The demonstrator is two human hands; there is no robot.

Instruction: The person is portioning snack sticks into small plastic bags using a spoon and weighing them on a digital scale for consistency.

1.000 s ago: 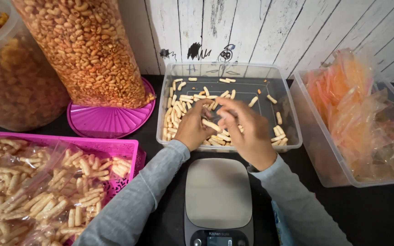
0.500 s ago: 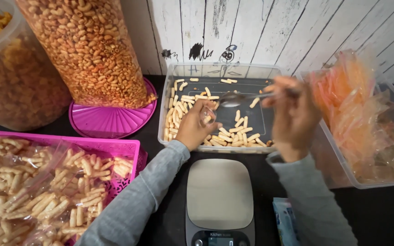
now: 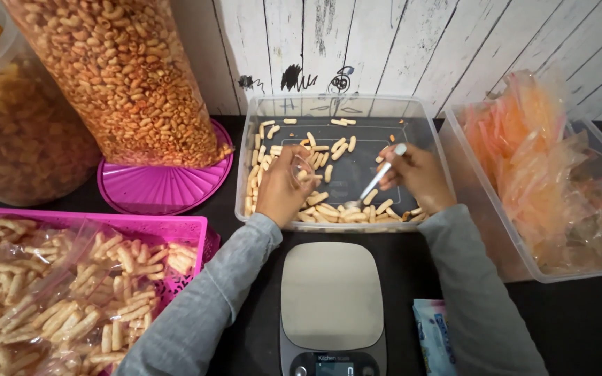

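**Snack-packing bench, seen from above, left to right**

Far left: tall clear tub [image 3: 8, 118] of yellow-orange curls. Beside it: big clear bag of ring-shaped orange snacks [image 3: 123, 76], stood on a magenta lid [image 3: 168, 184]. Front left: magenta basket [image 3: 182, 226] packed with clear packets of pale stick snacks [image 3: 57, 292].

Centre, against the white plank wall [image 3: 412, 49]: clear shallow tub [image 3: 346, 106] on the black tabletop [image 3: 580, 320], loose pale snack sticks [image 3: 336, 211] scattered over its floor, thickest along the left and front walls. Left hand [image 3: 281, 186], grey-sleeved, inside the tub, closed round a small clear bag [image 3: 302, 167] with a few sticks within. Right hand [image 3: 418, 177], also inside the tub, clenched on a metal spoon [image 3: 377, 182]; handle end up by the knuckles, bowl down among the front sticks.

Front centre, just before the tub: steel-topped kitchen scale [image 3: 332, 296], platform bare. To its right: edge of a pale blue packet [image 3: 435, 334].

Far right: clear bin [image 3: 496, 230] heaped with orange-tinted plastic bags [image 3: 552, 167].
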